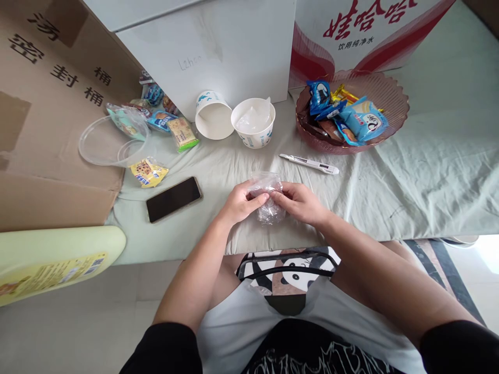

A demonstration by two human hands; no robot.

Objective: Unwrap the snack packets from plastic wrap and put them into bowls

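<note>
Between my two hands is a crumpled clear plastic bag (270, 210), held over the front part of the cloth-covered table. My left hand (242, 201) pinches its left side, thumb on top. From the other side my right hand (300, 201) grips it the same way, and the two thumb tips nearly meet. Whether anything lies inside the bag I cannot make out. A white utility knife (309, 163) lies just beyond my right hand. Farther back, a paper bowl (255, 139) stands upright with clear plastic in it, beside another paper bowl (214, 122) tipped on its side.
A pink ribbed bowl (397, 111) of wrapped snacks stands at the back right. To the left lie a phone (174, 199), a yellow snack packet (148, 172), a clear plastic lid (88, 148) and more packets. White (234, 57) and brown boxes (58, 130) bound the back and left.
</note>
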